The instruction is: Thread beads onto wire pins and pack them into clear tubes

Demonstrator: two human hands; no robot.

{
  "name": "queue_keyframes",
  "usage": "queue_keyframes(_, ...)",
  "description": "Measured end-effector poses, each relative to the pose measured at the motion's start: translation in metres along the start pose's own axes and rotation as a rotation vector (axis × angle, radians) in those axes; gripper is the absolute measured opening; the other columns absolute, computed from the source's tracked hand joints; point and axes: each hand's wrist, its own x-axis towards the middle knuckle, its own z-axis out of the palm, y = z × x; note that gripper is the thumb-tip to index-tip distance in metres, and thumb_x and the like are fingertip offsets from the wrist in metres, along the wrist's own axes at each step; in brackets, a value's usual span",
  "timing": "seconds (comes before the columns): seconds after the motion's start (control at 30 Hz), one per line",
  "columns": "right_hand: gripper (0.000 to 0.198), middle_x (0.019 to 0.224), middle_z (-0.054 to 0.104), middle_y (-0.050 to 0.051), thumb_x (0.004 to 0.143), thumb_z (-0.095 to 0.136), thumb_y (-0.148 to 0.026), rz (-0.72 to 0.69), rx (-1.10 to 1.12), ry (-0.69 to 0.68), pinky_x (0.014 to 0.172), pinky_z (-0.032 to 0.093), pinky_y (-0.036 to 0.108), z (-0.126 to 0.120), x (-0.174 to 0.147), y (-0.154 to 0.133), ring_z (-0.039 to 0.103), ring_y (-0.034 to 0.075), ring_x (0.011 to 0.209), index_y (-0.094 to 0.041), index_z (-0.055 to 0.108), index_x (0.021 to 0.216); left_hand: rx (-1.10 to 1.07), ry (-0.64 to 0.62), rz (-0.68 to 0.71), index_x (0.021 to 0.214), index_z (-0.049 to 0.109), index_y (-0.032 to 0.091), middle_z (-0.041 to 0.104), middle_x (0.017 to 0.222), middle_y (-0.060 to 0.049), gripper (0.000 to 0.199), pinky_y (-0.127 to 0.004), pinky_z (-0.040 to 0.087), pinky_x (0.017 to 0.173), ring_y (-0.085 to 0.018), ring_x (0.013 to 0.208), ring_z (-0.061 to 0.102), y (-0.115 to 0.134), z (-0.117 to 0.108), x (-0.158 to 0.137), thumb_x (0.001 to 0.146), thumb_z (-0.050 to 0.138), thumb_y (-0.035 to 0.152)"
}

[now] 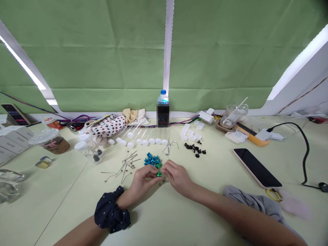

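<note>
Between the thumb and fingers of my left hand is a small shiny green metal part. My right hand is close beside it, fingers pinched together; whatever they hold is too small to make out. Just beyond my hands lies a pile of small blue metal parts, with a few green ones at its right side. Tiny pieces lie on the table under my fingertips. Left of the pile are several bent metal rods. Black flat-headed parts lie to the right, and thin hex keys lie behind my right hand.
White-capped clear tubes lie in a row behind. More white caps sit at back right. A water bottle stands at the back. A lidded drink cup is left; a phone and grey cloth are right.
</note>
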Motion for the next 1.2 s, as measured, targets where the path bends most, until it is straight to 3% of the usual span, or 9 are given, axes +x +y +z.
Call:
queue_keyframes(0.13,0.022,0.072,0.057,0.002,0.091,0.041,-0.024,0.006,0.019,-0.001,0.059,0.039,0.023,-0.0004,0.0001,0.0013,0.052,0.012,0.062,-0.019,0.056,0.077,0.018,0.008,0.019,0.079,0.059,0.013,0.061,0.083,-0.006,0.015,-0.027,0.056,0.064,-0.015,0.073,0.061,-0.0010,0.0002,-0.0011,0.074,0.067,0.025)
queue_keyframes(0.43,0.009,0.079,0.058,0.003,0.090,0.045,-0.022,-0.055,0.194,0.011,0.062,0.042,0.023,-0.0029,0.0014,0.0080,0.054,0.013,0.067,-0.019,0.053,0.089,0.028,0.045,-0.020,0.080,0.056,0.014,0.061,0.085,-0.006,0.017,-0.028,0.055,0.065,-0.015,0.073,0.061,-0.0090,-0.0023,-0.0003,0.075,0.066,0.028)
queue_keyframes(0.6,0.013,0.083,0.053,0.005,0.090,0.042,-0.019,-0.089,0.135,0.029,0.062,0.042,0.024,-0.0068,0.0015,0.0061,0.051,0.014,0.069,-0.019,0.053,0.084,-0.010,0.033,-0.037,0.079,0.056,0.014,0.061,0.085,-0.006,0.017,-0.028,0.055,0.065,-0.015,0.073,0.061,-0.0074,-0.0027,0.0000,0.075,0.066,0.027)
queue_keyframes(0.77,0.015,0.097,0.050,0.007,0.090,0.040,-0.021,-0.072,0.077,0.049,0.059,0.042,0.024,-0.0071,0.0009,0.0041,0.046,0.009,0.057,-0.019,0.054,0.085,-0.010,0.037,-0.023,0.079,0.057,0.014,0.061,0.085,-0.006,0.017,-0.029,0.056,0.066,-0.015,0.074,0.061,-0.0055,-0.0024,-0.0005,0.074,0.066,0.027)
queue_keyframes(1.2,0.022,0.090,0.052,0.006,0.092,0.034,-0.020,-0.086,0.006,0.070,0.057,0.040,0.023,-0.0009,0.0004,0.0017,0.046,0.011,0.062,-0.018,0.052,0.081,0.013,0.021,0.027,0.078,0.056,0.014,0.061,0.086,-0.007,0.016,-0.028,0.056,0.065,-0.015,0.075,0.061,-0.0041,-0.0015,-0.0013,0.075,0.066,0.026)
